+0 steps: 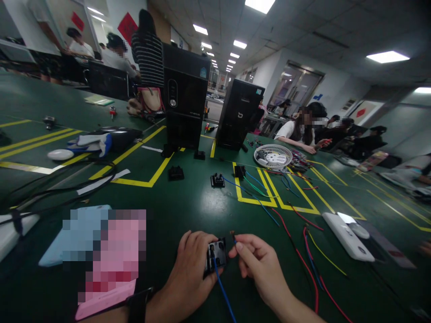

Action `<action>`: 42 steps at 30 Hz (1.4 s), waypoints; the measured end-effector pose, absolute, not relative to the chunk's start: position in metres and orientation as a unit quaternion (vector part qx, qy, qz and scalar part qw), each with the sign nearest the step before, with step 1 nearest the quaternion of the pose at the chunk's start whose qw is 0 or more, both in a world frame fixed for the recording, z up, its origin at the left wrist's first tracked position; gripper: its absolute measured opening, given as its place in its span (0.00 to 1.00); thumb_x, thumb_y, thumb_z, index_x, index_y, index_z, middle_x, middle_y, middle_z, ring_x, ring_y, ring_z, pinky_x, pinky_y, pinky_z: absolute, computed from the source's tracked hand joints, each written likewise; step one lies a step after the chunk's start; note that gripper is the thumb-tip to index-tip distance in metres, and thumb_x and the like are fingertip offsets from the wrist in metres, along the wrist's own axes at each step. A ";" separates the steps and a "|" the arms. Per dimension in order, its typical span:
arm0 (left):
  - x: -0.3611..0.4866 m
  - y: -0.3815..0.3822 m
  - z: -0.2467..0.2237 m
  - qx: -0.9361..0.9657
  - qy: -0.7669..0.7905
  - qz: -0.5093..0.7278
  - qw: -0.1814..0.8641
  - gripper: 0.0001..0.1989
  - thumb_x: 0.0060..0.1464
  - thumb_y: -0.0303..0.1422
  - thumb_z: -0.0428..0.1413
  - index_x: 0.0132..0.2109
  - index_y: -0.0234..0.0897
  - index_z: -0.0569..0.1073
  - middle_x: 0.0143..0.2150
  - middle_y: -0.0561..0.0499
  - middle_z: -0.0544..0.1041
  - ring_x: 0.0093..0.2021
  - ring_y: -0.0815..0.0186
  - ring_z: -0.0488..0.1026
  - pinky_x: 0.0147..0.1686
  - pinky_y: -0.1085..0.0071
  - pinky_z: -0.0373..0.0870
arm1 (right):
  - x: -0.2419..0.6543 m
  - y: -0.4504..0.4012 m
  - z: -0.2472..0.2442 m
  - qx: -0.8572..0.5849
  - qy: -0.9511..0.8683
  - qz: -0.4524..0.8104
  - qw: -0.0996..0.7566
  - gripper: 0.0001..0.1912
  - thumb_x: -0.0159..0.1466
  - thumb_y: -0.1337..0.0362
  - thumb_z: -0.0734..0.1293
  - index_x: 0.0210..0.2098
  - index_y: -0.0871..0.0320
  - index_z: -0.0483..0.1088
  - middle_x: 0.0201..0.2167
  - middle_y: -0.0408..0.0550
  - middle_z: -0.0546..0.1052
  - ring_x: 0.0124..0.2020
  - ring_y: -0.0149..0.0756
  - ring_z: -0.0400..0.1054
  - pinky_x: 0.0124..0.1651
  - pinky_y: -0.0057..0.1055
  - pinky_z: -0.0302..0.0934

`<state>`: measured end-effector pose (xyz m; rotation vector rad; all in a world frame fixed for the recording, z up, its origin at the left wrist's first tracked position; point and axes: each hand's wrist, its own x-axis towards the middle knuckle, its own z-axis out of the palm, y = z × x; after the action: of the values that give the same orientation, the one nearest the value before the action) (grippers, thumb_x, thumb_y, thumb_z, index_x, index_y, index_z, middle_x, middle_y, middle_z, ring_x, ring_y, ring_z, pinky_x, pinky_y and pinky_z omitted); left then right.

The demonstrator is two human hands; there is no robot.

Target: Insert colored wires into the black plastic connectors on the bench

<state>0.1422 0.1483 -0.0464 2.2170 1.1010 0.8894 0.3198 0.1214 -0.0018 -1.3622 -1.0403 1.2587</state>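
My left hand is wrapped around a small black plastic block, which may be a switch or socket housing. A blue wire enters the block near my fingers and runs down toward the lower edge of the view. Just right of the block, my right hand pinches a short wire end with a copper-coloured tip. That tip stands apart from the block. Most of the pinched wire is hidden by my fingers.
Similar black blocks sit farther back, some with wires attached. Loose red wires lie to the right, near a white phone. A pink case lies left. Two black computer towers and a white basket stand behind.
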 end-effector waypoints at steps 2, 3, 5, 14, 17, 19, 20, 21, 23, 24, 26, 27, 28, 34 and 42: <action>0.142 0.148 -0.044 0.814 0.405 0.325 0.260 0.22 0.47 0.26 0.57 0.50 0.42 0.63 0.48 0.48 0.69 0.51 0.53 0.64 0.57 0.44 0.51 | 0.322 0.131 0.007 -0.568 -0.462 0.480 0.484 0.19 0.57 0.50 0.71 0.37 0.60 0.72 0.25 0.46 0.78 0.14 0.24 0.60 0.17 0.22 0.52; 0.143 0.147 -0.043 0.813 0.405 0.325 0.263 0.23 0.47 0.25 0.57 0.50 0.43 0.63 0.48 0.49 0.69 0.51 0.54 0.64 0.57 0.44 0.50 | 0.323 0.137 0.012 -0.571 -0.483 0.458 0.482 0.19 0.57 0.50 0.70 0.38 0.60 0.71 0.25 0.46 0.78 0.15 0.25 0.61 0.18 0.24 0.55; 0.143 0.147 -0.042 0.811 0.406 0.325 0.267 0.23 0.46 0.24 0.57 0.50 0.43 0.63 0.47 0.50 0.69 0.50 0.55 0.64 0.58 0.45 0.49 | 0.326 0.152 0.021 -0.579 -0.540 0.397 0.464 0.19 0.59 0.50 0.68 0.39 0.60 0.70 0.26 0.47 0.78 0.17 0.27 0.64 0.21 0.26 0.60; 0.143 0.147 -0.041 0.804 0.414 0.318 0.285 0.24 0.45 0.24 0.57 0.49 0.44 0.64 0.48 0.51 0.69 0.51 0.56 0.64 0.59 0.46 0.47 | 0.334 0.254 0.034 -0.649 -0.671 0.179 0.311 0.11 0.65 0.62 0.61 0.42 0.57 0.73 0.31 0.45 0.80 0.22 0.31 0.70 0.32 0.30 0.63; 0.142 0.148 -0.039 0.800 0.418 0.316 0.293 0.24 0.43 0.24 0.57 0.49 0.44 0.64 0.47 0.51 0.69 0.52 0.56 0.63 0.60 0.47 0.46 | 0.328 0.279 0.030 -0.689 -0.675 0.106 0.242 0.10 0.65 0.65 0.61 0.42 0.55 0.74 0.33 0.46 0.80 0.33 0.37 0.73 0.43 0.35 0.62; 0.143 0.148 -0.038 0.799 0.417 0.313 0.300 0.24 0.42 0.24 0.57 0.49 0.44 0.65 0.47 0.51 0.69 0.51 0.56 0.63 0.60 0.46 0.45 | 0.323 0.290 0.027 -0.704 -0.678 0.077 0.197 0.10 0.66 0.63 0.62 0.43 0.56 0.74 0.35 0.48 0.79 0.39 0.40 0.73 0.47 0.40 0.62; 0.143 0.148 -0.037 0.799 0.415 0.312 0.304 0.24 0.42 0.24 0.57 0.49 0.44 0.65 0.47 0.51 0.69 0.51 0.56 0.63 0.60 0.46 0.45 | 0.321 0.295 0.025 -0.709 -0.679 0.066 0.176 0.11 0.67 0.62 0.62 0.44 0.57 0.73 0.36 0.48 0.79 0.41 0.40 0.72 0.48 0.42 0.62; 0.143 0.148 -0.037 0.798 0.415 0.311 0.307 0.24 0.42 0.24 0.57 0.49 0.44 0.65 0.47 0.51 0.69 0.51 0.55 0.63 0.60 0.46 0.44 | 0.320 0.299 0.024 -0.714 -0.680 0.057 0.156 0.12 0.68 0.60 0.61 0.45 0.58 0.72 0.38 0.48 0.78 0.43 0.40 0.71 0.48 0.43 0.62; 0.143 0.148 -0.036 0.797 0.413 0.312 0.311 0.24 0.42 0.24 0.57 0.48 0.44 0.65 0.47 0.51 0.69 0.51 0.55 0.63 0.60 0.46 0.44 | 0.318 0.305 0.021 -0.720 -0.682 0.043 0.123 0.13 0.68 0.58 0.61 0.46 0.59 0.71 0.40 0.48 0.77 0.44 0.40 0.71 0.49 0.44 0.63; 0.144 0.148 -0.035 0.795 0.414 0.313 0.314 0.24 0.42 0.24 0.57 0.48 0.44 0.65 0.47 0.52 0.69 0.51 0.55 0.62 0.60 0.47 0.44 | 0.318 0.308 0.019 -0.722 -0.682 0.038 0.109 0.13 0.68 0.58 0.61 0.46 0.59 0.71 0.41 0.48 0.77 0.44 0.39 0.71 0.49 0.44 0.64; 0.144 0.148 -0.034 0.791 0.418 0.312 0.320 0.24 0.42 0.24 0.58 0.48 0.43 0.65 0.47 0.52 0.69 0.52 0.56 0.62 0.60 0.48 0.44 | 0.318 0.312 0.016 -0.725 -0.683 0.031 0.084 0.13 0.68 0.58 0.61 0.46 0.59 0.71 0.41 0.48 0.76 0.43 0.38 0.71 0.47 0.43 0.65; 0.144 0.148 -0.034 0.789 0.421 0.311 0.322 0.24 0.41 0.24 0.58 0.48 0.43 0.65 0.47 0.52 0.69 0.52 0.56 0.62 0.60 0.48 0.44 | 0.319 0.314 0.015 -0.726 -0.683 0.029 0.073 0.13 0.68 0.58 0.61 0.45 0.59 0.71 0.40 0.48 0.76 0.42 0.38 0.71 0.46 0.42 0.66; 0.144 0.148 -0.034 0.787 0.424 0.309 0.324 0.24 0.41 0.24 0.58 0.48 0.43 0.65 0.47 0.52 0.69 0.52 0.56 0.62 0.60 0.48 0.43 | 0.319 0.315 0.014 -0.727 -0.683 0.026 0.064 0.13 0.68 0.58 0.61 0.45 0.59 0.70 0.40 0.47 0.76 0.42 0.38 0.71 0.46 0.42 0.66; 0.144 0.148 -0.034 0.787 0.422 0.308 0.329 0.24 0.42 0.24 0.58 0.48 0.44 0.65 0.47 0.53 0.69 0.51 0.57 0.62 0.61 0.49 0.42 | 0.316 0.318 0.012 -0.725 -0.688 0.010 0.025 0.13 0.69 0.58 0.61 0.47 0.59 0.69 0.42 0.48 0.75 0.42 0.38 0.71 0.45 0.41 0.67; 0.143 0.148 -0.033 0.788 0.421 0.300 0.334 0.24 0.42 0.24 0.58 0.48 0.43 0.65 0.47 0.52 0.68 0.52 0.57 0.62 0.61 0.48 0.40 | 0.312 0.321 0.015 -0.731 -0.682 -0.017 -0.003 0.18 0.69 0.56 0.60 0.54 0.58 0.65 0.43 0.49 0.75 0.42 0.39 0.71 0.45 0.42 0.67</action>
<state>0.1430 0.1478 -0.0328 2.0573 1.0993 0.7822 0.3117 0.3207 0.0148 -2.3019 -2.1474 -0.0545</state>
